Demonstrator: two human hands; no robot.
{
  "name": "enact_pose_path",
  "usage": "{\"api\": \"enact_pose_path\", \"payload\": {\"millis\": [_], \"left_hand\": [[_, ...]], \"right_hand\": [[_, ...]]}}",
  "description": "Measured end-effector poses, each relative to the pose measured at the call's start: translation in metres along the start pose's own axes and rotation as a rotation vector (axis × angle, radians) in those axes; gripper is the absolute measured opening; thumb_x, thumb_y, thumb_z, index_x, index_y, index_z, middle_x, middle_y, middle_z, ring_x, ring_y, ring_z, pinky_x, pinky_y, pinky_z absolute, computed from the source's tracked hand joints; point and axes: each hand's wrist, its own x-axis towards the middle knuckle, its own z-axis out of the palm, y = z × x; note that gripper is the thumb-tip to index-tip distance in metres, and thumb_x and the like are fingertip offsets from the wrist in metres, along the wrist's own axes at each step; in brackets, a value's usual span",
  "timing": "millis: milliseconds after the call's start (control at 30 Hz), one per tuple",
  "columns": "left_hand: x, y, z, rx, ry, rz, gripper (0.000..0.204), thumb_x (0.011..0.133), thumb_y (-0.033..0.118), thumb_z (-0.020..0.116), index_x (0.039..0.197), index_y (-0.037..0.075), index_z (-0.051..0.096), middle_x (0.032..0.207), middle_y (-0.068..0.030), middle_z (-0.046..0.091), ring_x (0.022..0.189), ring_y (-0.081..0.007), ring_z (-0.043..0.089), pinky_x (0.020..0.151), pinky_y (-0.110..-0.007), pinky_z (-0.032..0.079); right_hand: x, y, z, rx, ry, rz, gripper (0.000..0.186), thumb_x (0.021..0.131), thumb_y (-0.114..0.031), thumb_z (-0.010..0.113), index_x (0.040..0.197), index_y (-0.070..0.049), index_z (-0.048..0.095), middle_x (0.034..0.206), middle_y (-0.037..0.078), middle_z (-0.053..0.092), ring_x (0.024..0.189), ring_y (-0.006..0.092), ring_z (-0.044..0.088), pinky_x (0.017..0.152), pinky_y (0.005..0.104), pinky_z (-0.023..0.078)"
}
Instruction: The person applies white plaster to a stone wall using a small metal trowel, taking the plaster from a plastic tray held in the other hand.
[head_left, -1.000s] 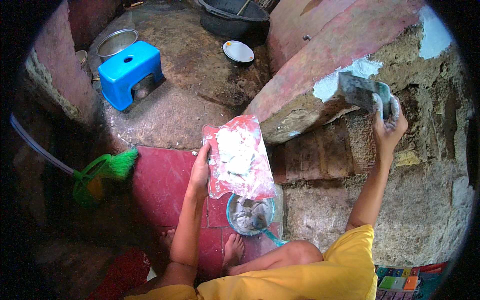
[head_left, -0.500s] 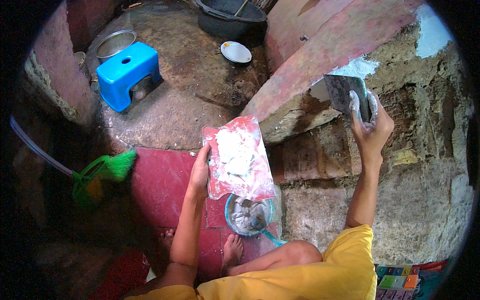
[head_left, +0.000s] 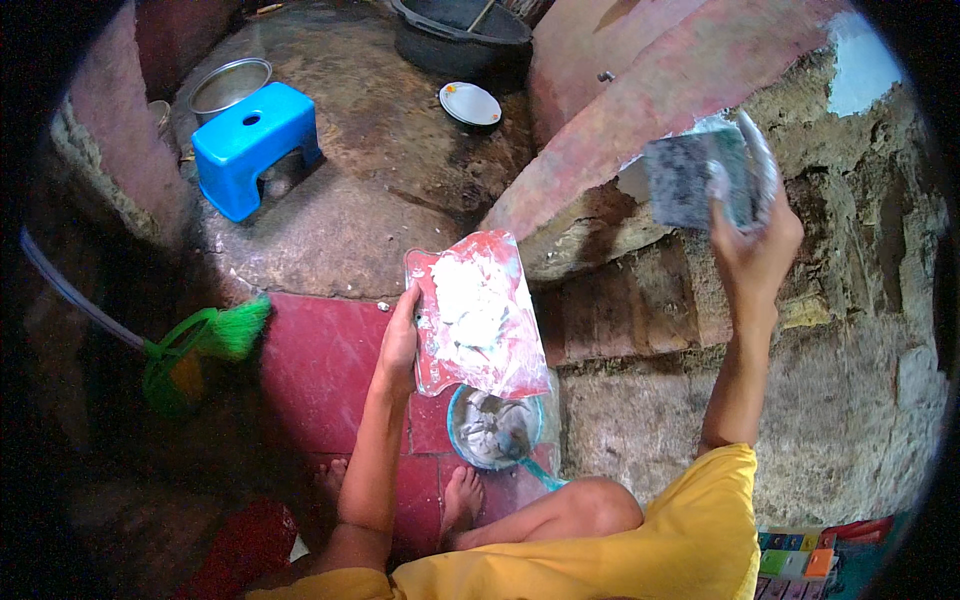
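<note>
My left hand (head_left: 400, 335) grips the left edge of a flat red board (head_left: 425, 365) heaped with white paste (head_left: 470, 300). My right hand (head_left: 750, 220), its fingers smeared white, holds a square grey scraper (head_left: 680, 175) against the wall (head_left: 620, 120) at a patch of white filler (head_left: 715, 123), partly hidden by the blade. Below the board a blue-rimmed scoop (head_left: 470, 435) with grey-white mixture sits on the red tiles (head_left: 320, 370), beside my bare foot.
A blue plastic stool (head_left: 245, 155), a metal pot (head_left: 230, 85), a white plate (head_left: 470, 103) and a black tub (head_left: 465, 55) stand on the raised floor ahead. A green broom (head_left: 225, 330) is at left. Colourful small packages (head_left: 800, 560) lie at lower right.
My right hand moved left with the scraper, then slightly right again, the blade and fingers turning upward and blurring a little. My left hand and board stayed almost still.
</note>
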Motion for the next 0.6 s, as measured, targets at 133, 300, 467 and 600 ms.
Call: {"api": "enact_pose_path", "payload": {"millis": [133, 300, 467, 600], "left_hand": [[0.003, -0.001, -0.003, 0.019, 0.022, -0.014, 0.045, 0.086, 0.034, 0.030, 0.113, -0.002, 0.040, 0.103, -0.0116, 0.052, 0.088, -0.0188, 0.055, 0.077, -0.030, 0.045], [0.000, 0.000, -0.004, 0.017, 0.019, -0.015, 0.046, 0.086, 0.034, 0.030, 0.112, -0.003, 0.040, 0.102, -0.0124, 0.053, 0.088, -0.0191, 0.055, 0.077, -0.030, 0.045], [0.001, -0.001, -0.003, -0.006, 0.017, 0.006, 0.047, 0.086, 0.035, 0.031, 0.113, -0.003, 0.039, 0.103, -0.0132, 0.052, 0.088, -0.0196, 0.055, 0.077, -0.031, 0.045], [0.001, 0.001, -0.004, 0.019, 0.004, -0.004, 0.048, 0.086, 0.035, 0.031, 0.114, -0.003, 0.038, 0.103, -0.0135, 0.052, 0.089, -0.0198, 0.055, 0.077, -0.031, 0.045]], "right_hand": [[0.011, -0.023, 0.013, -0.106, -0.362, 0.138, 0.046, 0.071, -0.009, 0.057, 0.115, -0.011, 0.044, 0.065, 0.016, 0.056, 0.057, 0.0250, 0.057, 0.053, 0.0327, 0.044], [0.010, -0.018, 0.028, -0.113, -0.475, 0.032, 0.050, 0.069, -0.013, 0.056, 0.116, -0.008, 0.041, 0.062, 0.018, 0.055, 0.057, 0.0351, 0.054, 0.052, 0.0427, 0.043], [0.012, -0.010, 0.027, -0.163, -0.461, 0.044, 0.047, 0.071, -0.015, 0.054, 0.116, -0.009, 0.041, 0.062, 0.019, 0.055, 0.058, 0.0352, 0.054, 0.053, 0.0432, 0.044], [0.023, -0.006, 0.015, -0.177, -0.369, 0.065, 0.041, 0.075, -0.016, 0.053, 0.114, -0.012, 0.045, 0.060, 0.018, 0.053, 0.054, 0.0318, 0.054, 0.051, 0.0398, 0.042]]}}
